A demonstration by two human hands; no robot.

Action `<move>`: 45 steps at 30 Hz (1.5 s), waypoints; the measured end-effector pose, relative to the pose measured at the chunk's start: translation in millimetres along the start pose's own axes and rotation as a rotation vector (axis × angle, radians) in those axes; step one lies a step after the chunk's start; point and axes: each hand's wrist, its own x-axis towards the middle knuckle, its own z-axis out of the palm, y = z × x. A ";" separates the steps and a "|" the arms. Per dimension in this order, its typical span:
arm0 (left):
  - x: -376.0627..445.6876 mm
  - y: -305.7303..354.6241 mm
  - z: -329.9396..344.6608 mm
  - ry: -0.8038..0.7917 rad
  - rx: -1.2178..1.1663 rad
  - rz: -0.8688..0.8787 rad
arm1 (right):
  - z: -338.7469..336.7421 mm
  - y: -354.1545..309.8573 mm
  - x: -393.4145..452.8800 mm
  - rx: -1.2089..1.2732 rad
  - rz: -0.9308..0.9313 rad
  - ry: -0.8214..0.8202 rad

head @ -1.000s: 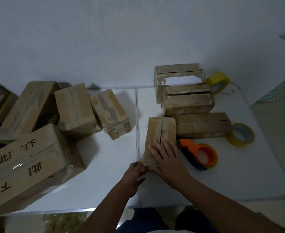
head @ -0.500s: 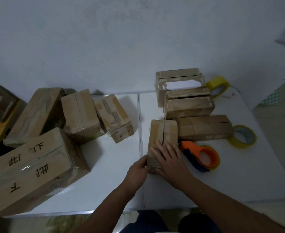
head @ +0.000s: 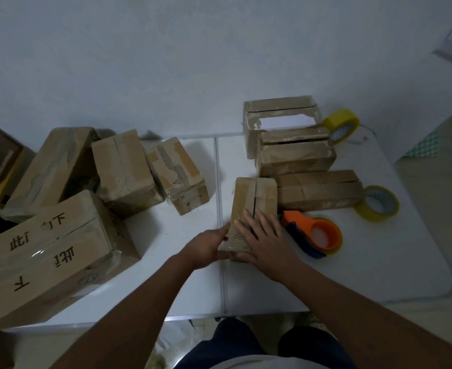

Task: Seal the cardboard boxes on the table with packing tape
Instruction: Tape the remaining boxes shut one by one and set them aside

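A small cardboard box (head: 255, 195) lies lengthwise near the middle of the white table (head: 379, 262), its top flaps meeting in a seam. My right hand (head: 266, 241) lies flat on its near end with fingers spread. My left hand (head: 208, 249) holds the box's near left corner. An orange tape dispenser (head: 316, 235) with a roll in it lies just right of the box. One yellow tape roll (head: 378, 203) lies flat further right, and another (head: 342, 125) stands at the back.
Three long boxes (head: 296, 155) are lined up behind the dispenser, the rearmost with a torn opening. Several larger boxes (head: 123, 169) crowd the left side, one (head: 41, 254) with black printed characters. The table's front edge runs just above my knees.
My left hand moved in from just short of the box's near left corner and now holds it. The right hand stayed flat on top. The camera view shifted slightly.
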 end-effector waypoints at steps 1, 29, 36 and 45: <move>2.2 2.7 5.2 0.011 0.003 -0.021 | -0.2 0.2 0.0 -0.001 -0.002 0.001; -6.9 26.3 9.9 0.375 -0.011 0.006 | -57.1 51.2 34.3 1.343 0.430 -0.421; 16.6 -7.3 -46.7 0.605 0.165 -0.310 | -45.7 43.3 64.1 1.326 0.535 -0.330; 76.2 -94.8 -124.3 0.427 0.277 -0.277 | -48.7 42.9 102.6 1.410 0.736 -0.297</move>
